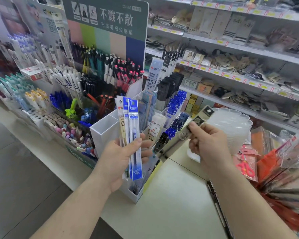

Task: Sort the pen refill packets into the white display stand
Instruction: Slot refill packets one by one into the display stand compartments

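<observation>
My left hand [123, 157] grips a small bunch of long pen refill packets [132, 128], blue-and-white and one beige, held upright in front of the white display stand [104, 133]. My right hand [209, 144] pinches a dark refill packet [196, 120] that slants up to the right, blurred, just right of the stand. The stand's stepped compartments hold several blue, black and white refill packets [173, 107]. Its front left compartment looks empty.
A pen display rack [86, 75] with a green sign stands behind and left of the stand. Clear plastic trays [231, 125] sit to the right. Packaged goods [283, 169] pile at the right edge. Store shelves [231, 49] fill the back. All rests on a pale counter [171, 195].
</observation>
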`<state>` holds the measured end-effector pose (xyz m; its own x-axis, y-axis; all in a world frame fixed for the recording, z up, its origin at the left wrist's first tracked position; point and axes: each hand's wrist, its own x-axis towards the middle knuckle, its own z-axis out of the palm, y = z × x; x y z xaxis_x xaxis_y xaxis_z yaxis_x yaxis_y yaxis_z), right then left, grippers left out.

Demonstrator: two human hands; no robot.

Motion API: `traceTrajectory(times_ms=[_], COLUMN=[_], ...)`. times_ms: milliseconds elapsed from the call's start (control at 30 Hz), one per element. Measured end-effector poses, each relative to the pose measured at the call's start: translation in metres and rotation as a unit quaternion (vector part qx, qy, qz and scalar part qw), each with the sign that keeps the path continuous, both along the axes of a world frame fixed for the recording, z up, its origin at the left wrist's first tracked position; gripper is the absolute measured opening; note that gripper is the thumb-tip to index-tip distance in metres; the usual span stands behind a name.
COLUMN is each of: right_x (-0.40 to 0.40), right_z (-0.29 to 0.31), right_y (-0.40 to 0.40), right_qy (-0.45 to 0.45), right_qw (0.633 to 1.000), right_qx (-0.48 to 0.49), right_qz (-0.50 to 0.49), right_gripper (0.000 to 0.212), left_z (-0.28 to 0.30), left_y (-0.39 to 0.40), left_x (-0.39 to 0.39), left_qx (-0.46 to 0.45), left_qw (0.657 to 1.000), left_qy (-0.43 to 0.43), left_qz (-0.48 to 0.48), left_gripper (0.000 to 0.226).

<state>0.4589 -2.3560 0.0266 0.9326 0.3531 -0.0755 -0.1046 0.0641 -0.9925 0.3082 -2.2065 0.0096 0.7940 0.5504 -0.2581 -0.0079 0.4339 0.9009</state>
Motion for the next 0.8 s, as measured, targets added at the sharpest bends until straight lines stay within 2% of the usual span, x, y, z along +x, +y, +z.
traceTrajectory(times_ms=[100, 200, 433, 567, 633, 800], right_x=[0.007, 0.008, 0.008, 0.01, 0.012, 0.012], right_z=[-0.001, -0.004, -0.022, -0.041, -0.05, -0.074], right_y=[-0.011, -0.019, -0.02, -0.011, -0.006, 0.01], right_qy=[-0.016, -0.058, -0.171, -0.182, -0.185, -0.2], right_qw=[0.998, 0.995, 0.971, 0.954, 0.946, 0.926], right_qx=[0.008, -0.029, -0.159, -0.235, -0.262, -0.317], right_qz=[-0.053, -0.08, -0.059, -0.036, -0.037, -0.04], right_gripper=[0.025, 0.025, 0.02, 0.018, 0.018, 0.024], left_z=[-0.002, -0.005, -0.011, -0.01, -0.01, -0.014], left_y=[0.006, 0.01, 0.009, 0.003, 0.0, -0.002], left_x=[-0.004, -0.008, -0.014, -0.014, -0.014, -0.016], left_qx=[0.002, 0.01, 0.019, 0.023, 0.025, 0.023], left_qw=[1.0, 0.999, 0.999, 0.999, 0.999, 0.999], left_qy=[-0.011, -0.011, 0.007, 0.006, 0.007, 0.015], left_qz=[0.028, 0.038, 0.036, 0.028, 0.02, 0.017], left_gripper=[0.028, 0.04, 0.046, 0.047, 0.046, 0.027])
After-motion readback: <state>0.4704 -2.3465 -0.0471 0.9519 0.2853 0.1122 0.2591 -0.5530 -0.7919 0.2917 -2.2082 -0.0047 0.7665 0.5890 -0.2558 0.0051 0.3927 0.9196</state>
